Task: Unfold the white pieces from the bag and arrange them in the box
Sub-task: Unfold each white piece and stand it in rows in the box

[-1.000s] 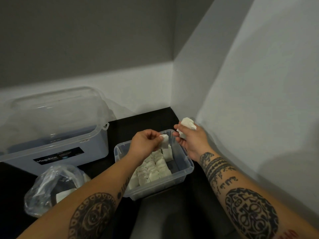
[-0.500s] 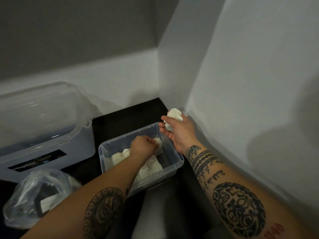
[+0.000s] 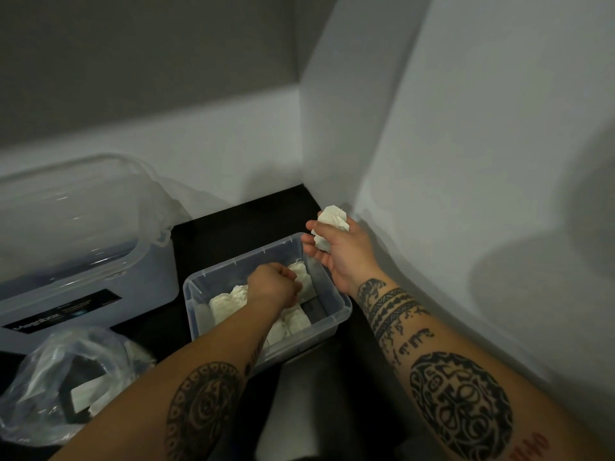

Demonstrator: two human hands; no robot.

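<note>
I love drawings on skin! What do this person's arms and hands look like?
Both arms are bare, no sleeves. The left forearm has a round black tattoo. The right forearm has black bands, a big round pattern and red marks. Neither left hand nor right hand wears gloves.

Plain work nook: grey/white walls [image 3: 466,128], black tabletop [image 3: 239,221] w/ plastic storage tub [image 3: 143,277].

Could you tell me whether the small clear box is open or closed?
Open: no lid covers the small box, and the left hand is inside it.
</note>
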